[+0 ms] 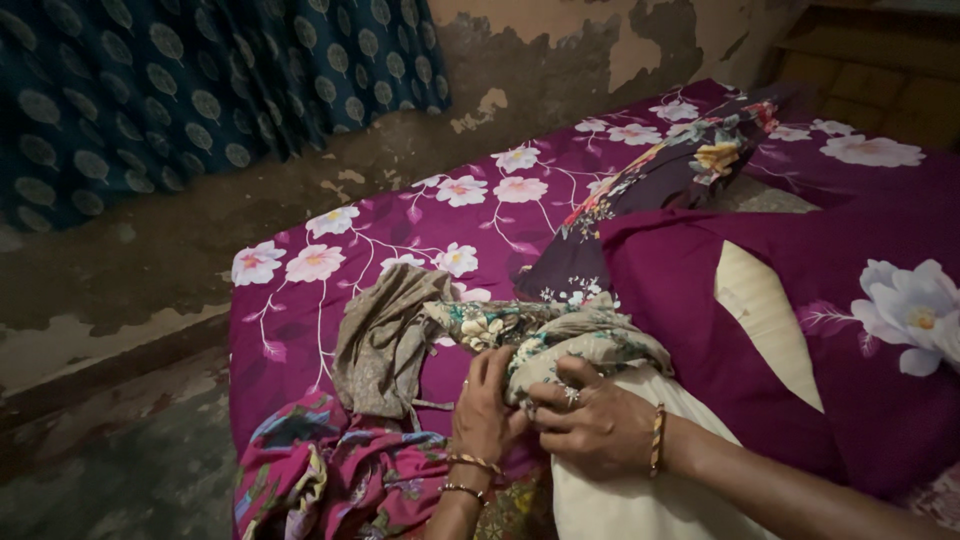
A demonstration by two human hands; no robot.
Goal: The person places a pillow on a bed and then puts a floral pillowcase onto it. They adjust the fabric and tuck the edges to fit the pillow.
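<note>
Hands: both hands meet low in the middle and pinch the same cloth.
Bed sheet [400, 215]: the biggest thing, purple with pink and white flowers, under everything.
Purple pillow [800, 330]: big, at 3 o'clock from the hands, with a cream patch showing through a gap.
Dark flowered pillow [660, 180]: at 1 o'clock, far back near the wall.
Pink cloth [320, 470]: bunched up at 8 o'clock, just beside the left wrist.
Cream pillow [620, 500]: plain, at 5 o'clock, under the right hand.
Flowered cover [560, 335]: tan and green cloth, bunched at 12 o'clock, touching both hands and spreading toward 10 o'clock.
Right hand [590, 425]: fingers curled tight on the cover's edge, resting on the cream pillow; it wears a ring and a bangle.
Left hand [485, 405]: fingers closed on the cover too, touching the right hand; it wears bangles.
</note>
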